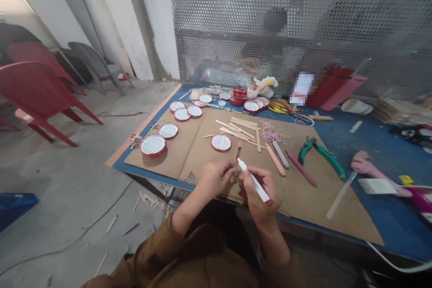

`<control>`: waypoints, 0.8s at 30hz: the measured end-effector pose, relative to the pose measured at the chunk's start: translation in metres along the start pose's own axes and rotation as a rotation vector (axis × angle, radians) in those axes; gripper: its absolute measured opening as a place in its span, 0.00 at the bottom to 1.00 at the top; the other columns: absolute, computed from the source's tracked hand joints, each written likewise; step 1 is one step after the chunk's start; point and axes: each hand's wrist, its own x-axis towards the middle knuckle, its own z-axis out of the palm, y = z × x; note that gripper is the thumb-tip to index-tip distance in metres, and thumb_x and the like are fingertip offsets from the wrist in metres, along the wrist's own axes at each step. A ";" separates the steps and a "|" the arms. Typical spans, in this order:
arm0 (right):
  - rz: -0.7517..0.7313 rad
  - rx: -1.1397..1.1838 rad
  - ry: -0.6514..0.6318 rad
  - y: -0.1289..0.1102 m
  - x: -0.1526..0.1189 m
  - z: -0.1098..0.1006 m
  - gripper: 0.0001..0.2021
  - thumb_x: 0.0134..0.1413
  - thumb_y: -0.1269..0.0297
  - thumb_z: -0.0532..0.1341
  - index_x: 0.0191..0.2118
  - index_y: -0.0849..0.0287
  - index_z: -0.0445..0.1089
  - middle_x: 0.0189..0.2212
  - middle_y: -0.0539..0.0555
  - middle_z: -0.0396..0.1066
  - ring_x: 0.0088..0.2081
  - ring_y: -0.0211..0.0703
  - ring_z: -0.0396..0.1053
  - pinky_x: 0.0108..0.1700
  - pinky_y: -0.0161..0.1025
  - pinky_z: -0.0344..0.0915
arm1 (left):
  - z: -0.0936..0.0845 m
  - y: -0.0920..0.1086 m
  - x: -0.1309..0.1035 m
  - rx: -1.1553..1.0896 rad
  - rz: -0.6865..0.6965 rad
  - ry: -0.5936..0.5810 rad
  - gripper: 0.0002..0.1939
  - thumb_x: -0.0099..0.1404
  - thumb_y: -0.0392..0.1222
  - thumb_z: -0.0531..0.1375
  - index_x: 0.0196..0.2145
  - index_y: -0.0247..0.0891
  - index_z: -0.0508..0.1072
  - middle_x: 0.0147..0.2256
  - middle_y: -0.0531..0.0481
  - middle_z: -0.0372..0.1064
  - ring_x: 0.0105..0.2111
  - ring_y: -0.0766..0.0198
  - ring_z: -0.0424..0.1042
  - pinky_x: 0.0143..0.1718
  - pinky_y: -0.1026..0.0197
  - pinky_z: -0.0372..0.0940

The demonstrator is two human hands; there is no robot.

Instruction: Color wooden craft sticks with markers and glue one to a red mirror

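Note:
My left hand [219, 177] pinches the lower part of a wooden craft stick [238, 150], which stands nearly upright and has a dark reddish patch near its top. In my right hand [265, 191] is a white marker [254, 183] with a red end, its tip touching or very near the stick. Just beyond my hands lies a round red-rimmed lid [221, 142] with a whitish inside. Loose craft sticks [238, 130] are spread on the cardboard [189, 148] behind it. Left of them, a round red-rimmed piece [153, 145] has sticks at its edge.
Green-handled pliers [326, 157], wax-like sticks [276, 159] and a tangle of coloured strands [272, 132] lie to the right. A pink glue gun [380, 173] rests at the far right. More lids [182, 114] sit at the back. Red chairs [47, 94] stand on the left.

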 end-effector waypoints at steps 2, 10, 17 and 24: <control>0.007 -0.006 -0.019 0.001 -0.001 0.000 0.12 0.57 0.56 0.62 0.40 0.60 0.69 0.24 0.49 0.73 0.21 0.37 0.71 0.23 0.33 0.69 | 0.000 0.000 0.000 -0.007 0.009 0.009 0.11 0.67 0.41 0.54 0.34 0.39 0.76 0.28 0.51 0.75 0.28 0.66 0.69 0.29 0.67 0.54; 0.004 -0.015 0.031 -0.002 0.000 0.001 0.12 0.56 0.55 0.63 0.38 0.59 0.70 0.25 0.51 0.75 0.23 0.39 0.73 0.26 0.35 0.71 | 0.000 -0.001 0.000 -0.018 0.002 0.011 0.10 0.67 0.41 0.54 0.35 0.39 0.76 0.29 0.51 0.75 0.29 0.65 0.70 0.29 0.66 0.54; 0.000 -0.012 0.009 -0.003 0.000 0.000 0.12 0.57 0.55 0.62 0.39 0.59 0.70 0.23 0.49 0.73 0.21 0.37 0.71 0.24 0.34 0.68 | 0.001 -0.001 -0.001 -0.016 0.000 0.022 0.10 0.67 0.41 0.55 0.32 0.38 0.74 0.28 0.51 0.74 0.28 0.65 0.70 0.29 0.67 0.55; -0.005 -0.010 0.001 -0.002 0.000 0.001 0.11 0.57 0.56 0.62 0.39 0.59 0.70 0.24 0.49 0.73 0.21 0.37 0.71 0.24 0.33 0.68 | 0.001 -0.002 0.000 -0.046 0.019 0.028 0.09 0.66 0.40 0.55 0.32 0.38 0.74 0.28 0.51 0.75 0.29 0.65 0.70 0.29 0.67 0.55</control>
